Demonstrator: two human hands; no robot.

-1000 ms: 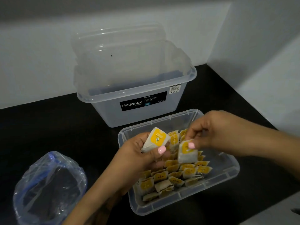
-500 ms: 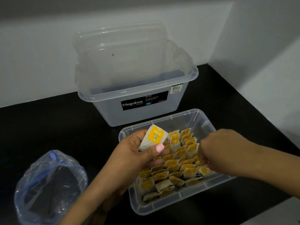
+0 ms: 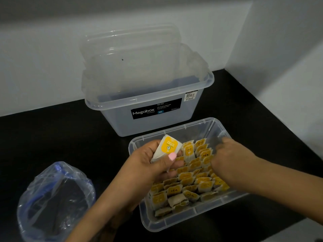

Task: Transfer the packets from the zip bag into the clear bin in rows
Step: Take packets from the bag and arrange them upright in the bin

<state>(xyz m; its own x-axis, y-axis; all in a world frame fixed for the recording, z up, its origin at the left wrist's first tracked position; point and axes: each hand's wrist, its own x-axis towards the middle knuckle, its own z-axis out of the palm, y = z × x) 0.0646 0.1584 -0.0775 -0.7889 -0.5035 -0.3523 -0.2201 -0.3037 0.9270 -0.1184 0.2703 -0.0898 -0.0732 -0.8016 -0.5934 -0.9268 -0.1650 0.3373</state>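
Dozens of yellow-labelled packets [image 3: 188, 187] stand in rows in the clear bin [image 3: 176, 222] by the counter's [image 3: 52, 137] near edge; the zip bag [image 3: 54, 201] sits left. Above, the left hand [image 3: 153, 165] pinches a held packet [image 3: 166, 148]. The right hand [image 3: 230, 154] reaches among the far-right rows, grip hidden. Behind stands a storage box [image 3: 150, 112].

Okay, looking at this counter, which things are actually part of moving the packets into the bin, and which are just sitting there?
Part of the job:
- shallow clear bin
- rows of packets in it
- packet gripped in the left hand
- right hand at the rows
- zip bag

Just sitting there:
- Megabox tub
- clear lids standing in it
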